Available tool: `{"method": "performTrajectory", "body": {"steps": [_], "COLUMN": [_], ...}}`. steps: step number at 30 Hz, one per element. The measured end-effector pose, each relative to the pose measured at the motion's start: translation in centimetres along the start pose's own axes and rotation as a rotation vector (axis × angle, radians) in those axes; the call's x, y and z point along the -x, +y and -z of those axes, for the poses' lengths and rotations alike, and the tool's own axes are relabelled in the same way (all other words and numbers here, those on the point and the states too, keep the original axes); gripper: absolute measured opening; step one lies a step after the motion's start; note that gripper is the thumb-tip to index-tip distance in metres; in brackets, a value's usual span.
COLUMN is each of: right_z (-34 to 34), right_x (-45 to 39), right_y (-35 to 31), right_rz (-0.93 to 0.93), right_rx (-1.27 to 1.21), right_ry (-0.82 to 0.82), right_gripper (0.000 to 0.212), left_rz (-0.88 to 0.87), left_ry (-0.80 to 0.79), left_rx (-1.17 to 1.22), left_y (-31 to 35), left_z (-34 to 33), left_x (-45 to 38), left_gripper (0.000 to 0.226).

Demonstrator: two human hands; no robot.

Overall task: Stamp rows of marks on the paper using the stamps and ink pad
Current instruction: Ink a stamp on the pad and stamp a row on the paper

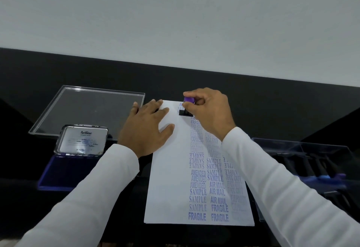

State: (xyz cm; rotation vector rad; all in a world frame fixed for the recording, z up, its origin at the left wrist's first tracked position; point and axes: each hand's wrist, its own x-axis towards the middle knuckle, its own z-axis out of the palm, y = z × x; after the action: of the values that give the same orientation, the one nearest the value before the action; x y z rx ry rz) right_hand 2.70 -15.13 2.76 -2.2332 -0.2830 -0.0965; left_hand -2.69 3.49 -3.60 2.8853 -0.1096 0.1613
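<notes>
Pressing down at the far end of the paper (171, 178), the right hand (209, 114) pinches the purple-topped stamp (188, 105) between thumb and curled fingers (196, 100), its dark base sitting on the sheet just under two marks at the top. The left hand (149, 124) lies flat beside it, fingers spread across the paper's top left corner, pinning it to the dark worktop (272, 110).

The right half of the sheet is crowded with blue-violet words: FRAGILE, SAMPLE, AIR MAIL, AMENDED, some upside down, some faint. The left half is bare.

The ink pad (56, 172) sits open at the left, its lid (82, 139) propped up, with a clear tray (87, 108) behind it. A clear box of other stamps (311, 161) lies at the right, partly behind the sleeve.

Now the risks. Rock that stamp on the lift and the mark likely smears or doubles. The base sits tight against the marks above, so an overlap looks possible. Should the left hand ease off, the sheet could slide or cling to the stamp. And the right sleeve hangs over printed rows; if any of that ink is wet, it may drag.
</notes>
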Motion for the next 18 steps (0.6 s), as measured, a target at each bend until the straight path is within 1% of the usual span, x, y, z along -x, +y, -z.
{"method": "performTrajectory", "body": {"steps": [11, 18], "right_z": [-0.73, -0.95], "right_x": [-0.27, -0.29], "right_y": [-0.09, -0.05], "right_rz": [-0.007, -0.021], "right_rx": [0.026, 0.029], "right_ry": [-0.031, -0.038], "right_gripper": [0.028, 0.028], "left_rz": [-0.014, -0.011], "left_ry": [0.016, 0.003], "left_rx": [-0.005, -0.002], "left_y": [-0.08, -0.15], "left_z": [-0.18, -0.14], "left_x": [0.04, -0.02], "left_gripper": [0.070, 0.073]}}
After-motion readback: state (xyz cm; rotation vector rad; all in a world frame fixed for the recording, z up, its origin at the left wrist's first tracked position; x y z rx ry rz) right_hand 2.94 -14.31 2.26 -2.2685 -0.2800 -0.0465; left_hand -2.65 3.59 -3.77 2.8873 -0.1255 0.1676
